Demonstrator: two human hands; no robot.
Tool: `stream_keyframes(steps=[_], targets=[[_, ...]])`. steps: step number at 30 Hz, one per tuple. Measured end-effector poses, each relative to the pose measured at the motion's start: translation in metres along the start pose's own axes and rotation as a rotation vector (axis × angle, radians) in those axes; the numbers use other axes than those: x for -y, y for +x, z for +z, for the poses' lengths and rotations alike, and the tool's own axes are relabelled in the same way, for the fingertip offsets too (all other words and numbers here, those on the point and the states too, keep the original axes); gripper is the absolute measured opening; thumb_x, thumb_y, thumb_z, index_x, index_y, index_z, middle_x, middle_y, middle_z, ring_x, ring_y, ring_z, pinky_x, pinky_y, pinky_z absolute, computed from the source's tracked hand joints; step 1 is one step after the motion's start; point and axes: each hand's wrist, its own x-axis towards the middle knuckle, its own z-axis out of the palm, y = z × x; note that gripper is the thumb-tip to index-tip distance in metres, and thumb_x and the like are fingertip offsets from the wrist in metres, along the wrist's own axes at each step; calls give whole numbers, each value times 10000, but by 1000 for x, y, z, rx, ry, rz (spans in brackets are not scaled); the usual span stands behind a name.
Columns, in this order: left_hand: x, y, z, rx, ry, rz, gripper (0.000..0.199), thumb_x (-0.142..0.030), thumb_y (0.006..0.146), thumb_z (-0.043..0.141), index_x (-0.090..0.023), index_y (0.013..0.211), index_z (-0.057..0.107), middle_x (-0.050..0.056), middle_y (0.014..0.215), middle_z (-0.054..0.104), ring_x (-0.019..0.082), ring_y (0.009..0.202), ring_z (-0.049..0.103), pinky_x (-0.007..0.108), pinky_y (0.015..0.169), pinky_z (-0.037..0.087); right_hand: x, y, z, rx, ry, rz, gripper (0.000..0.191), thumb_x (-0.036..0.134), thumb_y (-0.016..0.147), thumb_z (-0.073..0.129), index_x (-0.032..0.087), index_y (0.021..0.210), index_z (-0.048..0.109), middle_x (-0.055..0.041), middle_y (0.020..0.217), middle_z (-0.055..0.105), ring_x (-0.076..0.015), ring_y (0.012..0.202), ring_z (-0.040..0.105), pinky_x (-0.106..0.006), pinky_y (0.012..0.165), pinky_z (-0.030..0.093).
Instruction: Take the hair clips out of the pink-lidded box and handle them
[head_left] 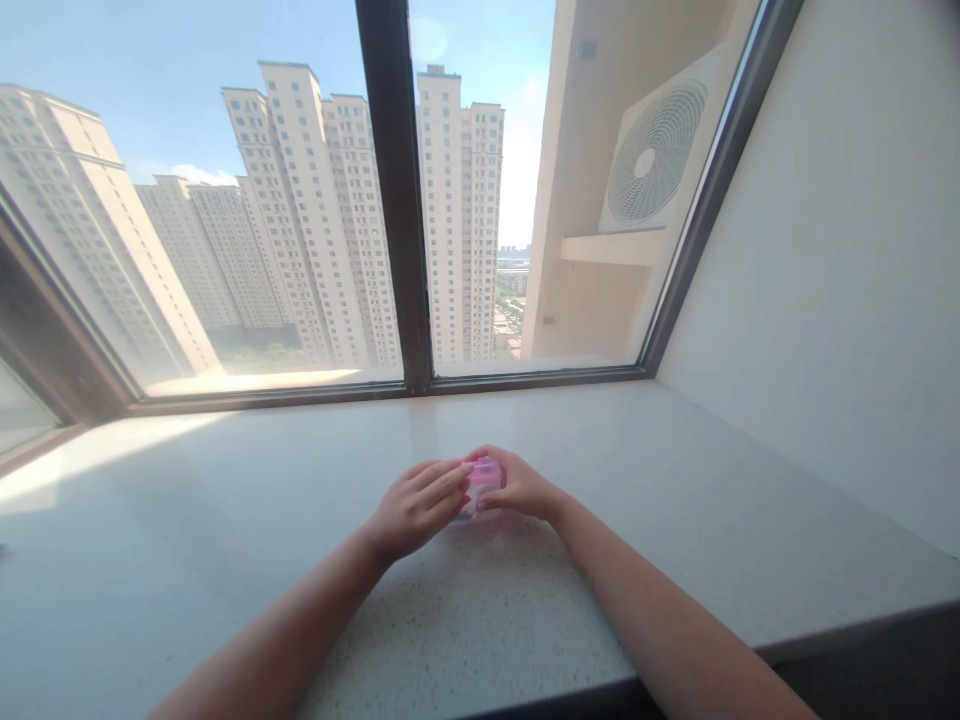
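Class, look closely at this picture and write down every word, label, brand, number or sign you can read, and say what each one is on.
No word, brand or number can be read here.
The pink plastic container between the left hand and right hand has printed markings, too small and blurred to read.
The outdoor air-conditioner unit shows no legible text.

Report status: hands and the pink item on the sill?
Left hand and right hand cupping small pink container from both sides. Container on stone sill. Window frame beyond, ahead of the hands.
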Motion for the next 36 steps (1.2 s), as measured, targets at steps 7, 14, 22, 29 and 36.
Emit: stream_keyframes(steps=[7,14,22,29,36], targets=[[-6,7,-6,-50,55,4,235,-126,849,593,-168,1079,614,80,1129,691,223,1102,617,355,898,517,7,-1,2,27,-10,35,656,319,535,856,167,1092,544,-19,882,618,-155,778,580,-275,699,476],[-10,7,-11,-32,60,83,248,-101,858,558,-140,1098,606,110,1163,672,241,1163,579,351,943,515,14,-4,3,72,-34,47,577,335,559,841,172,1045,578,-12,859,630,-155,762,588,-276,696,478],[-11,10,-13,-55,-19,129,307,-75,839,570,-97,1145,575,134,1137,680,244,1183,560,356,996,501,15,-4,4,84,-11,35,573,312,566,837,143,1057,595,-33,873,632,-164,782,590,-290,726,483],[-9,12,-13,-59,-41,158,321,-69,853,535,-103,1172,554,141,1128,681,245,1182,559,362,988,507,18,-3,5,118,8,13,500,336,571,825,115,976,631,-17,813,619,-142,724,567,-263,685,467],[-5,12,-14,-55,-59,165,263,-77,860,533,-123,1116,574,133,1154,668,234,1164,577,372,988,507,17,-2,5,116,-15,-13,623,364,561,824,123,1100,626,-40,887,646,-175,788,590,-294,729,484]])
